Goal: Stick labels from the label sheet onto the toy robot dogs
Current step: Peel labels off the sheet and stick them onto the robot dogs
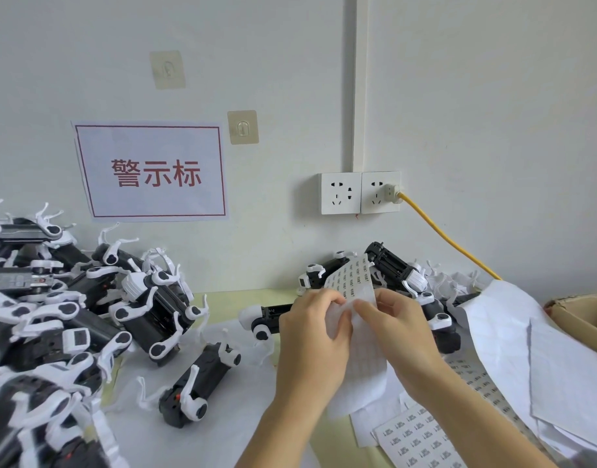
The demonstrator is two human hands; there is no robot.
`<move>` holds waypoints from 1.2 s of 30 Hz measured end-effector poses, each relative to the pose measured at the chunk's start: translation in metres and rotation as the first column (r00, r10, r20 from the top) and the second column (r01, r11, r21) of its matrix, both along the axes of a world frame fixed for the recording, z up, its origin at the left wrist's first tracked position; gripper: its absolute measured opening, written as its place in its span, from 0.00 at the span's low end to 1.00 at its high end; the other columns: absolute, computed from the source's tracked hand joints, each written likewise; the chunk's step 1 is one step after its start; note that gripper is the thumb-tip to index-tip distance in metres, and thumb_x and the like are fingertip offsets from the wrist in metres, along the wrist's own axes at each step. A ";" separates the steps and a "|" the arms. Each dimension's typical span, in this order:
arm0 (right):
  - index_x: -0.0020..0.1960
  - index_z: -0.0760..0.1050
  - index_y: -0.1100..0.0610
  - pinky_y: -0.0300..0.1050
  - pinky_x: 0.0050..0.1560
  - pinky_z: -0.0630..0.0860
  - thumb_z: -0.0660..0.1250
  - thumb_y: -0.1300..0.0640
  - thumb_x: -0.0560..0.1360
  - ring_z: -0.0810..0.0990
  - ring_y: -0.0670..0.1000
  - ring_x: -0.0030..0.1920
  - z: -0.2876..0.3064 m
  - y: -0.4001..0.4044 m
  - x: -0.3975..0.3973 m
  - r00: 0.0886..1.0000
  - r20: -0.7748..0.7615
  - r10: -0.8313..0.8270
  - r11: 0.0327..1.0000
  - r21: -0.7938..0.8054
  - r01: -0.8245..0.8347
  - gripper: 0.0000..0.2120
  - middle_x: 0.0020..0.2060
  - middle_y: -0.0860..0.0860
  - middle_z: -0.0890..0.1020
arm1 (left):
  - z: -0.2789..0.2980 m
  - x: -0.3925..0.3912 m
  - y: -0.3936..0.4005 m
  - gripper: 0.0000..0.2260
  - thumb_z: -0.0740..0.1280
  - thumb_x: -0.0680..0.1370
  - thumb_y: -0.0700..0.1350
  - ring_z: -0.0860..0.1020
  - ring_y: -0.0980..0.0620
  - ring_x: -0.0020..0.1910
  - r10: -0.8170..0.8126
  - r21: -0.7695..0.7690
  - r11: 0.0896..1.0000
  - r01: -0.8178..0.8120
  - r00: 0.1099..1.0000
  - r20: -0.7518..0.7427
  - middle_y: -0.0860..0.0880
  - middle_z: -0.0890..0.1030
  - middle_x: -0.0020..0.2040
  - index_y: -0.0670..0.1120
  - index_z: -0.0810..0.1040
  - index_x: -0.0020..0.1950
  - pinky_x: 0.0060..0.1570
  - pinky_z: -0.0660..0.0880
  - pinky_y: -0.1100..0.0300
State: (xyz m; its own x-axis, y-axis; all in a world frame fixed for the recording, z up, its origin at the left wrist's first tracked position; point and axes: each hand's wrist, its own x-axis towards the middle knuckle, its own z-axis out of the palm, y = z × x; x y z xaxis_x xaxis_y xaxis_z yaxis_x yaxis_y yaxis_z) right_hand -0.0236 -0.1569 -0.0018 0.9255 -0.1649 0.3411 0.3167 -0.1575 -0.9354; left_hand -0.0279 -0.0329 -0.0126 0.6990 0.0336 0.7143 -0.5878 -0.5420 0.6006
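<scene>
Pinched between thumb and fingertips of the left hand (315, 319) and right hand (396, 324): a thin, limp white paper label sheet (353, 282) printed with rows of small dark labels, long axis running up and away, top edge toward the wall, lower end drooping below the wrists. Just behind the fingers, a glossy black-and-white plastic toy robot dog (268, 317) lying on its side, body lengthwise left-right. Further left, a tangled heap of similar dogs (87, 298). Lower right, more flat label sheets (415, 437).
</scene>
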 end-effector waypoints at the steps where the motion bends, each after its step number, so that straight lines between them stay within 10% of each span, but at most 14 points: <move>1: 0.45 0.70 0.72 0.49 0.43 0.65 0.67 0.59 0.75 0.69 0.52 0.39 -0.001 0.000 0.001 1.000 0.004 0.008 1.000 -0.006 -0.008 0.15 0.35 0.62 0.71 | 0.000 0.000 0.000 0.01 0.70 0.79 0.46 0.77 0.56 0.49 0.001 -0.002 1.000 -0.001 1.000 0.011 0.58 0.80 0.46 0.49 0.80 0.48 0.53 0.74 0.55; 9: 0.32 0.68 0.64 0.45 0.34 0.61 0.68 0.63 0.74 0.65 0.49 0.32 -0.001 0.003 -0.002 0.991 0.135 0.015 0.975 -0.223 0.016 0.14 0.26 0.55 0.68 | 0.001 0.003 0.003 0.06 0.68 0.79 0.38 0.79 0.59 0.42 -0.032 -0.008 0.999 0.032 0.999 0.006 0.58 0.82 0.41 0.49 0.82 0.46 0.41 0.72 0.71; 24: 0.30 0.65 0.63 0.40 0.30 0.57 0.66 0.65 0.76 0.60 0.45 0.29 -0.006 -0.002 -0.002 0.958 0.283 0.046 0.883 -0.459 0.093 0.18 0.24 0.47 0.63 | 0.001 0.012 0.011 0.09 0.72 0.77 0.37 0.83 0.54 0.41 -0.195 -0.234 0.962 0.137 0.949 -0.246 0.53 0.85 0.38 0.50 0.85 0.41 0.47 0.80 0.56; 36: 0.32 0.68 0.64 0.42 0.30 0.59 0.65 0.65 0.76 0.62 0.47 0.30 -0.004 0.000 -0.004 0.955 0.296 0.032 0.864 -0.489 0.122 0.15 0.25 0.49 0.65 | 0.000 0.012 0.008 0.10 0.70 0.78 0.36 0.81 0.59 0.39 -0.150 -0.176 0.977 0.119 0.972 -0.179 0.54 0.84 0.38 0.50 0.83 0.43 0.41 0.75 0.69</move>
State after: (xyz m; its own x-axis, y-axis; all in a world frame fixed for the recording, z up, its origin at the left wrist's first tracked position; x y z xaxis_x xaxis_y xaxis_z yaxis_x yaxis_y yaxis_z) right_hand -0.0275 -0.1574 -0.0056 0.7708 0.0589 0.6343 0.5367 -0.5964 -0.5969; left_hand -0.0163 -0.0249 -0.0125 0.8274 0.0346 0.5605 -0.5149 -0.3515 0.7819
